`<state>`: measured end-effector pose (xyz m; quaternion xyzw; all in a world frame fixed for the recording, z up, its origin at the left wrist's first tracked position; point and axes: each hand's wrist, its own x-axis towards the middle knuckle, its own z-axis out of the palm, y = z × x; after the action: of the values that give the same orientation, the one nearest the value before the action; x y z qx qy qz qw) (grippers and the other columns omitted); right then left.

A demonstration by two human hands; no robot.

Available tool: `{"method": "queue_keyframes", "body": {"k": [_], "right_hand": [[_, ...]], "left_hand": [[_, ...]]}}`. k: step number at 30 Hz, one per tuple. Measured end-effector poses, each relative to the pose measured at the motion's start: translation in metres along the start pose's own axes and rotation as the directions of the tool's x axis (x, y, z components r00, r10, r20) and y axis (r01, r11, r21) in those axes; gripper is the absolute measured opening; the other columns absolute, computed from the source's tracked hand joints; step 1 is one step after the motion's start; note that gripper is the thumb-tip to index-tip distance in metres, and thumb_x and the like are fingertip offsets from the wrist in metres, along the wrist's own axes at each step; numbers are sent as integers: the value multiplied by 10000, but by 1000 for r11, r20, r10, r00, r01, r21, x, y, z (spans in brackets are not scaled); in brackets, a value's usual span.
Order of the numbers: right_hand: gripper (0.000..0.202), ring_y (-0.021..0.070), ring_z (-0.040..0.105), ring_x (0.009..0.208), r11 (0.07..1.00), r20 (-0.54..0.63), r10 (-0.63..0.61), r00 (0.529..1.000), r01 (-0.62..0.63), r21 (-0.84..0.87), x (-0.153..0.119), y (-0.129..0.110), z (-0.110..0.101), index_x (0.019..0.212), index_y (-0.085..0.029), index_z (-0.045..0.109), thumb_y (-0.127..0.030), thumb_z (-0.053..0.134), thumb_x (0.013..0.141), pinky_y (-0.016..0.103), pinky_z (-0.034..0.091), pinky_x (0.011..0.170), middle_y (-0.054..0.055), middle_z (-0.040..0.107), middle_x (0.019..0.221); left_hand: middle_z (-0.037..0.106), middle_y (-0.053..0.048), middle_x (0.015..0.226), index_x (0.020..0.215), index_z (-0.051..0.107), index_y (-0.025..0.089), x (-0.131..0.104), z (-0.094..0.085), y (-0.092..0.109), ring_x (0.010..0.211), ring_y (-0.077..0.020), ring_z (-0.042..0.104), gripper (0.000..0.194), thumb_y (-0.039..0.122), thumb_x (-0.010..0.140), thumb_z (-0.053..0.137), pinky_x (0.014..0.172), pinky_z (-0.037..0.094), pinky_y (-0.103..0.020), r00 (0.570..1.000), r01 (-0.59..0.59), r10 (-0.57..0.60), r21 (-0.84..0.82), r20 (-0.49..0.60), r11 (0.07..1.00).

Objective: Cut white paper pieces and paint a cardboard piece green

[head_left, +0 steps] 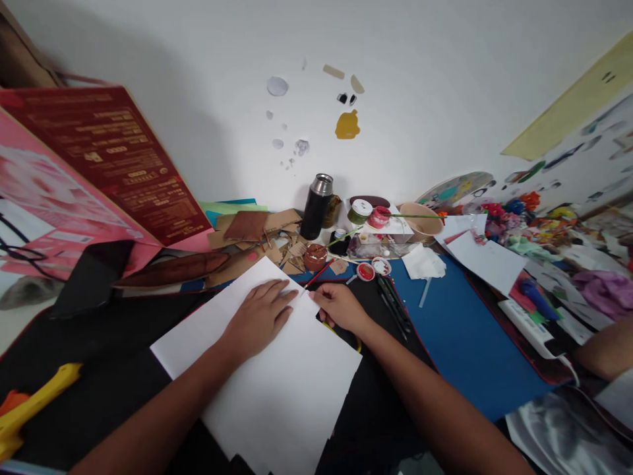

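Note:
A large white sheet of paper (277, 389) lies at an angle on the black mat in front of me. My left hand (260, 315) rests flat on its upper part, fingers stretched out. At the sheet's upper right edge, my right hand (339, 307) is closed, with thumb and fingertips pinching the paper's edge. Part of a yellow loop (359, 343), perhaps a scissors handle, shows beneath my right wrist. A thin red-handled paintbrush (319, 274) lies just beyond the paper, between both hands.
Behind the paper stand a black flask (316, 208), paint jars (360, 211) and cardboard scraps (289, 254). Black pens (393, 307) lie right, beside a blue mat (459, 330). A yellow-handled tool (42, 409) and black phone-like slab (91, 277) are left. Another person's arm (606, 346) shows at far right.

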<state>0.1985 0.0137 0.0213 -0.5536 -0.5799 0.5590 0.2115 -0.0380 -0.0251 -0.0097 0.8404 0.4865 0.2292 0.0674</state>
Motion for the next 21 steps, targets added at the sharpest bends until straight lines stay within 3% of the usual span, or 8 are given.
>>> {"method": "queue_keyframes", "body": {"k": [21], "right_hand": [[328, 77, 406, 317, 999, -37, 36, 999, -37, -39, -4, 0, 2, 714, -221, 571, -350, 627, 1010, 191, 262, 361, -77, 561, 472]], "left_hand": [[667, -125, 1542, 1416, 732, 218, -1, 2, -3, 1439, -316, 581, 406, 334, 1096, 513, 1207, 472, -534, 1000, -6, 7, -14, 7, 1000]]}}
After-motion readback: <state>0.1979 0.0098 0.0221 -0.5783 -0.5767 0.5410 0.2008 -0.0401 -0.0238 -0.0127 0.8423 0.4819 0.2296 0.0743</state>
